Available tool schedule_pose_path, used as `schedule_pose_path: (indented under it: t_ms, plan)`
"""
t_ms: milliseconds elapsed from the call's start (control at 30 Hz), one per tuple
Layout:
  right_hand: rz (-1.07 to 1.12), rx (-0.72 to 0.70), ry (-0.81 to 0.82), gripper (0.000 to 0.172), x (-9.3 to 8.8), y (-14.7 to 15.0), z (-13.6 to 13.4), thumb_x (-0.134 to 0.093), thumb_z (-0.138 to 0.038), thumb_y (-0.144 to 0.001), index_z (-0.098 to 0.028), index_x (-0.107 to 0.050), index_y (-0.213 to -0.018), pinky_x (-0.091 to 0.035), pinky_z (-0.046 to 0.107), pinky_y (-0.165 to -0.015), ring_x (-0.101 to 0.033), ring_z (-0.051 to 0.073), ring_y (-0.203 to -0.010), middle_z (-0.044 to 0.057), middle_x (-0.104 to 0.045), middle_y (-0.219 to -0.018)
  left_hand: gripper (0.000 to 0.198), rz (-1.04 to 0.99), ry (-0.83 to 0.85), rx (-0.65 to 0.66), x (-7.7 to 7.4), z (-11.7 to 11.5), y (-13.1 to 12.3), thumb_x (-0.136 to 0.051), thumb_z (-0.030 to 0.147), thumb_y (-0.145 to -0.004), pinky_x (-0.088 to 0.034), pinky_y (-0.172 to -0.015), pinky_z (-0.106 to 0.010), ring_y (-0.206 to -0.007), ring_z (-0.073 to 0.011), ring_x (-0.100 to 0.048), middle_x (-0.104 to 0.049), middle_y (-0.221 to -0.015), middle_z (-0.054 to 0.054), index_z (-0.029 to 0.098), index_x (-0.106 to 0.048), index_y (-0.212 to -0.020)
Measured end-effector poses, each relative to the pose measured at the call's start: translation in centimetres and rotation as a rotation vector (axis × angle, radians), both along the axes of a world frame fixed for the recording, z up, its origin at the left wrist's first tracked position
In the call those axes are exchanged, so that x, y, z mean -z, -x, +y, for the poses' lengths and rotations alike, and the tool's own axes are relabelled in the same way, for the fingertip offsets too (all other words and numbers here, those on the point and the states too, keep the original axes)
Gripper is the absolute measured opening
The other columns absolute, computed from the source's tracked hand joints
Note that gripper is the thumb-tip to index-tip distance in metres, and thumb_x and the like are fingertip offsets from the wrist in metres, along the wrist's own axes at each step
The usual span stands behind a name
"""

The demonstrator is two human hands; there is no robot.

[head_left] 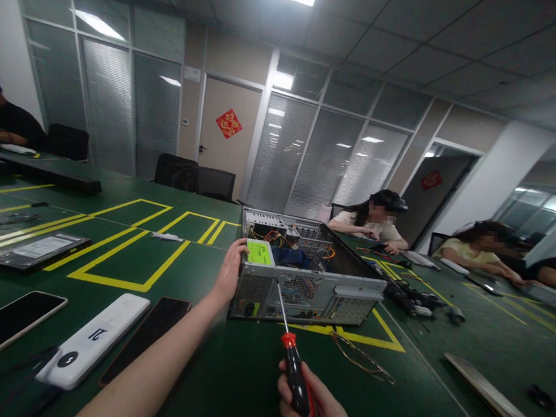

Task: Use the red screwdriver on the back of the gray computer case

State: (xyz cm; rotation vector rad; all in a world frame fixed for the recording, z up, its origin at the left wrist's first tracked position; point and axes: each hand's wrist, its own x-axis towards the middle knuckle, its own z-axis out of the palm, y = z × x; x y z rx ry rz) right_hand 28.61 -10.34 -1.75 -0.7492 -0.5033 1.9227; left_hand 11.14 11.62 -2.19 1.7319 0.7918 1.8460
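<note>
A computer case (324, 280) sits toward the far edge of the table (204, 365), clasped by the left hand (231, 268); the right hand (324, 406) grips a screwdriver (297, 375) at its near panel: likely screw work, calling for steady alignment.

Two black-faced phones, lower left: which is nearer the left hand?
The dark-edged phone, between the white device and the left forearm, is nearer the left hand. The pale-rimmed phone lies on the white device's other side.
</note>
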Motion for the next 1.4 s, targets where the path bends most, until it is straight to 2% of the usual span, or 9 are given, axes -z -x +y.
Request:
schedule_pose_path:
  t_ms: [333, 567, 800, 900, 967, 1100, 1233, 1333, 1400]
  plan:
    - [0.013, 0.03, 0.03, 0.044, 0.0, 0.2, 0.7, -0.085, -0.044, -0.065, -0.013, -0.068, -0.091, -0.015, 0.01, -0.032, -0.037, 0.0, -0.04, -0.003, -0.062, -0.064, 0.042, -0.004, 0.02, -0.004, 0.2, 0.2, -0.1, -0.026, 0.051, -0.097, -0.036, -0.114, -0.042, -0.13, -0.0215, -0.049, -0.055, -0.134, -0.007, 0.024, -0.059, -0.098]
    - [0.016, -0.027, -0.012, 0.041, 0.4, -0.1, 0.6, -0.08, -0.047, -0.072, -0.015, -0.066, -0.095, -0.016, 0.01, -0.034, -0.035, 0.0, -0.041, -0.003, -0.06, -0.066, 0.042, 0.007, 0.023, 0.004, 0.0, 0.0, 0.0, -0.025, 0.05, -0.098, -0.035, -0.114, -0.042, -0.131, -0.0212, -0.048, -0.054, -0.135, -0.007, 0.024, -0.058, -0.099]
    - [-0.008, 0.007, 0.01, 0.037, 0.5, -0.1, 0.7, -0.076, -0.045, -0.077, -0.015, -0.064, -0.095, -0.015, 0.01, -0.036, -0.034, 0.0, -0.042, -0.004, -0.058, -0.067, 0.043, 0.018, 0.021, -0.005, 0.0, -0.1, 0.0, -0.025, 0.051, -0.098, -0.036, -0.114, -0.042, -0.131, -0.0209, -0.048, -0.054, -0.135, -0.007, 0.024, -0.058, -0.099]
    - [0.004, 0.021, 0.024, 0.036, 0.5, -0.2, 0.6, -0.077, -0.042, -0.076, -0.014, -0.066, -0.095, -0.016, 0.011, -0.036, -0.036, 0.0, -0.042, -0.003, -0.061, -0.066, 0.043, 0.017, 0.02, -0.008, -0.1, -0.1, 0.0, -0.024, 0.051, -0.098, -0.037, -0.114, -0.041, -0.131, -0.0207, -0.048, -0.054, -0.135, -0.007, 0.024, -0.058, -0.099]
    - [0.015, 0.017, 0.036, 0.035, 0.2, -0.3, 0.5, -0.077, -0.04, -0.076, -0.012, -0.067, -0.096, -0.021, 0.012, -0.036, -0.043, 0.002, -0.044, 0.0, -0.064, -0.07, 0.043, 0.014, 0.017, -0.013, 0.0, -0.1, -0.1, -0.024, 0.05, -0.098, -0.036, -0.115, -0.041, -0.131, -0.0206, -0.049, -0.055, -0.135, -0.008, 0.024, -0.059, -0.098]
    - [0.054, -0.069, 0.049, 0.041, -1.2, -0.7, -0.1, -0.075, -0.029, -0.074, -0.013, -0.066, -0.11, -0.044, 0.02, -0.052, -0.063, 0.013, -0.069, 0.007, -0.072, -0.095, 0.043, 0.012, 0.003, -0.017, 0.0, 0.0, -0.1, -0.024, 0.049, -0.098, -0.035, -0.116, -0.043, -0.131, -0.0209, -0.048, -0.055, -0.135, -0.008, 0.023, -0.058, -0.099]
    - [0.017, -0.135, -0.042, 0.054, -2.9, -1.3, -0.9, -0.072, -0.009, -0.071, -0.018, -0.06, -0.124, -0.052, 0.028, -0.078, -0.067, 0.019, -0.097, 0.012, -0.066, -0.126, 0.041, 0.008, -0.003, -0.007, 0.0, 0.0, -0.1, -0.025, 0.049, -0.098, -0.035, -0.115, -0.042, -0.131, -0.0211, -0.049, -0.055, -0.134, -0.008, 0.024, -0.058, -0.099]
    - [-0.017, -0.131, -0.097, 0.05, -3.7, -1.5, -1.2, -0.072, -0.013, -0.08, -0.018, -0.058, -0.127, -0.051, 0.029, -0.087, -0.067, 0.019, -0.103, 0.014, -0.065, -0.126, 0.042, 0.009, 0.0, -0.01, 0.0, 0.0, -0.1, -0.025, 0.05, -0.098, -0.036, -0.114, -0.043, -0.13, -0.0216, -0.049, -0.055, -0.134, -0.008, 0.024, -0.058, -0.099]
    - [-0.01, -0.09, -0.111, 0.047, -4.0, -1.5, -1.2, -0.075, -0.019, -0.08, -0.019, -0.06, -0.124, -0.052, 0.026, -0.083, -0.068, 0.017, -0.099, 0.013, -0.068, -0.118, 0.043, 0.017, 0.009, -0.008, 0.0, 0.0, -0.1, -0.025, 0.051, -0.098, -0.036, -0.114, -0.043, -0.13, -0.0215, -0.049, -0.055, -0.135, -0.008, 0.024, -0.058, -0.099]
